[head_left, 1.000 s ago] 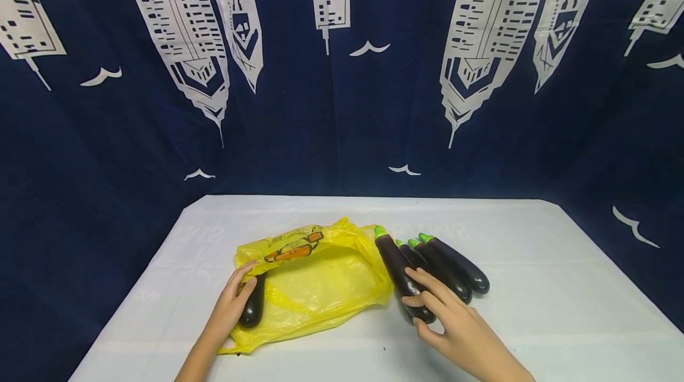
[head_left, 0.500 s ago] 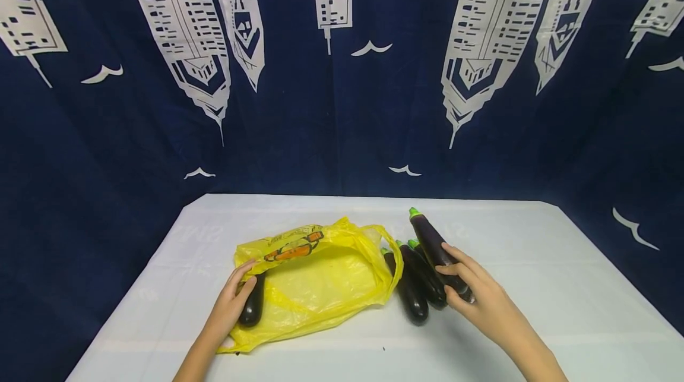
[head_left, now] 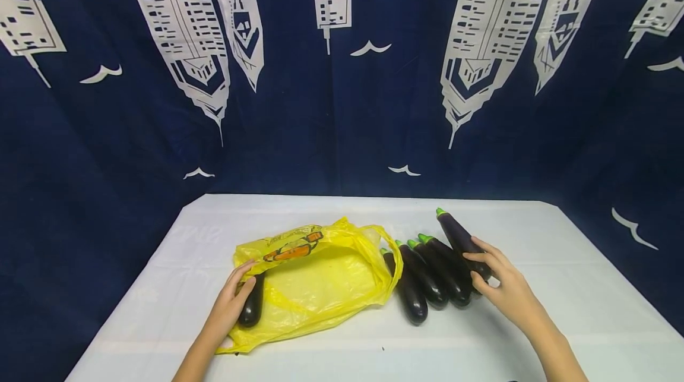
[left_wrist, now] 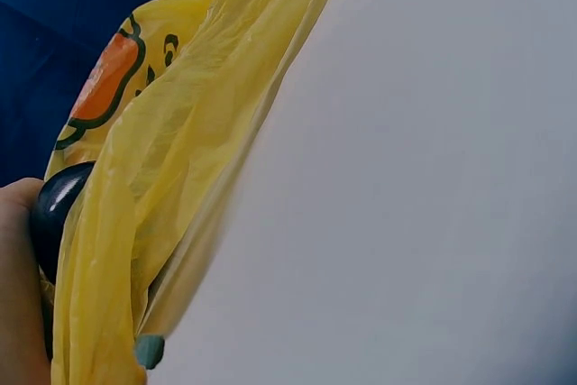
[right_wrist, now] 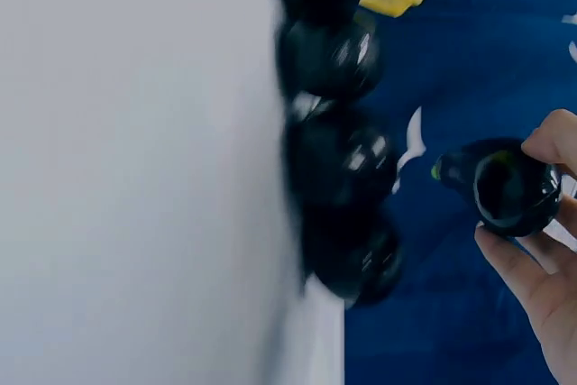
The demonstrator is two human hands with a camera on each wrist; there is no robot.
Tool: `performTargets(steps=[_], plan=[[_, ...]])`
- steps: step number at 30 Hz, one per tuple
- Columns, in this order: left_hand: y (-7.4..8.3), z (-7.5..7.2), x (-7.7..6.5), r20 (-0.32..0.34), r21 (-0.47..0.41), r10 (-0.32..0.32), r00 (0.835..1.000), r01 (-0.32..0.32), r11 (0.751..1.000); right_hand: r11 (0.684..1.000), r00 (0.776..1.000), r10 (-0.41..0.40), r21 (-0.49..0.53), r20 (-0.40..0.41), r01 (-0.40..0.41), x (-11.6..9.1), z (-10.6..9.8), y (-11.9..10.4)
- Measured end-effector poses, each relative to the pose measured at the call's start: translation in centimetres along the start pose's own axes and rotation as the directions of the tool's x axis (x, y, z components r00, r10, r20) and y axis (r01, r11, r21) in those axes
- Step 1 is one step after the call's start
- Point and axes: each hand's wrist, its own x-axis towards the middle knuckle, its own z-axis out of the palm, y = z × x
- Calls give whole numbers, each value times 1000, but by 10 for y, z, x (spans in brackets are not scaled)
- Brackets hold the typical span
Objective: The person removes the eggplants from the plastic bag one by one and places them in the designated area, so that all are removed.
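My right hand [head_left: 502, 280] grips a dark purple eggplant [head_left: 458, 234] with a green tip, tilted to the right of a row. In the right wrist view the held eggplant [right_wrist: 505, 188] is between thumb and fingers, apart from the row. Several more eggplants [head_left: 412, 297] lie side by side on the table. My left hand [head_left: 235, 294] holds the left edge of a yellow plastic bag [head_left: 320, 287], its mouth gaping. One eggplant [head_left: 251, 305] pokes partly out of the bag beside the left thumb; its upper end is hidden under the plastic.
A white-covered table [head_left: 331, 364] carries everything. Behind it hangs a dark blue cloth [head_left: 331, 132] with white building prints. One bag handle [head_left: 394, 251] loops over the leftmost eggplant of the row.
My right hand laid one eggplant in the row and moved right, now holding another one. The eggplants have spread into a wider row. The left hand and bag have hardly moved.
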Motion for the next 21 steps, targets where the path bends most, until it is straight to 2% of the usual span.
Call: performTargets(steps=[10, 17, 21], plan=[[-1, -1, 2, -2, 14, -3, 1000, 3, 1000, 997, 998, 67, 31, 0, -67, -9, 4, 36], [0, -1, 2, -3, 9, 6, 1000, -6, 1000, 991, 992, 127, 51, -13, -126, -14, 4, 49], [-1, -1, 0, -1, 1, 2, 1000, -2, 1000, 981, 983, 184, 56, 13, -185, -16, 4, 56]])
